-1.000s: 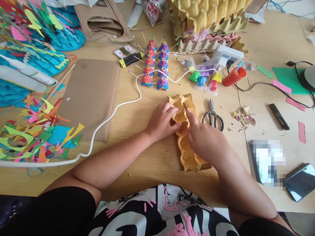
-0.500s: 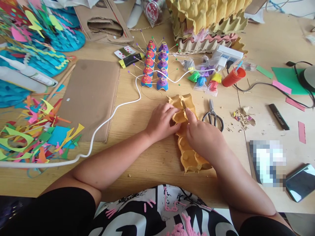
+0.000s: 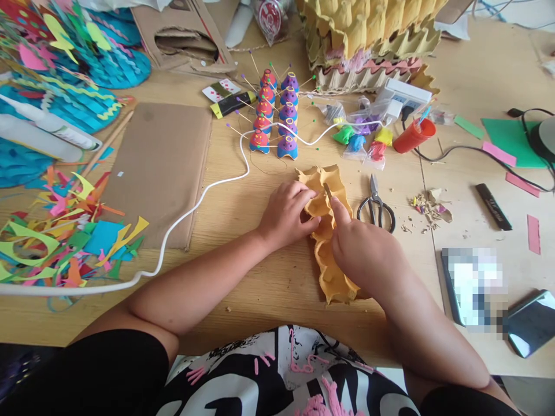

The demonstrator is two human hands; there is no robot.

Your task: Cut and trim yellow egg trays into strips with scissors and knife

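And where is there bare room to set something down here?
Bare tabletop shows between the forearms, left of the yellow egg tray; another patch lies right of the stacked trays, beyond the green paper. Crowded: the left side, with paper scraps and bottles, and the far middle, with painted figures.

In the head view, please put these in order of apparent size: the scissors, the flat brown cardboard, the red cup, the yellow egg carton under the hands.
1. Flat brown cardboard
2. Yellow egg carton, partly covered by the left hand and right hand
3. Scissors and red cup: too alike to rank surely
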